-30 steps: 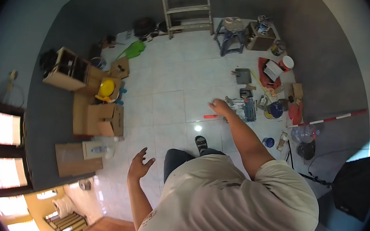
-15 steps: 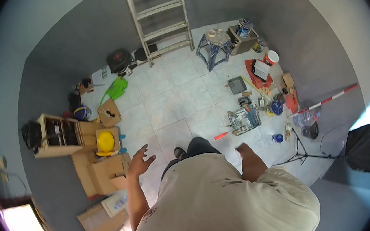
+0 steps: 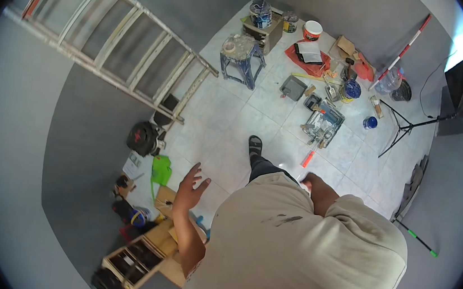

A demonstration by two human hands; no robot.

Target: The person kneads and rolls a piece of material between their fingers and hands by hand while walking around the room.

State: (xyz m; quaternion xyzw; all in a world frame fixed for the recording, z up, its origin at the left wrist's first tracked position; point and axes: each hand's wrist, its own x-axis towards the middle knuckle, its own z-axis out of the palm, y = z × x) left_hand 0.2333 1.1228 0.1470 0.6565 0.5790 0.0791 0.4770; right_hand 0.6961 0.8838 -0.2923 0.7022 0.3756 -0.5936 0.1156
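Observation:
My left hand (image 3: 189, 190) hangs over the tiled floor with its fingers spread and nothing in them. A bright green piece of cloth or plastic (image 3: 161, 170) lies on the floor beyond it, apart from the hand. My right hand (image 3: 312, 184) is low beside my shirt; it is blurred and partly hidden, so its grip is unclear. The nearest thing to it is a tool with an orange-red handle (image 3: 308, 159) on the floor. Past that sits a paint tray (image 3: 324, 126) smeared with paint, with tools lying on it.
A ladder (image 3: 131, 80) leans at the left wall. A paint-stained stool (image 3: 242, 61), a blue paint bucket (image 3: 351, 90), a small blue can (image 3: 370, 123) and a grey tray (image 3: 293, 88) stand ahead. A light's tripod (image 3: 406, 128) is at right, a wooden cabinet (image 3: 134, 264) at lower left.
The view has turned left, so the room appears rotated and more of the ladder shows. One foot has come forward into view. My left hand stays spread.

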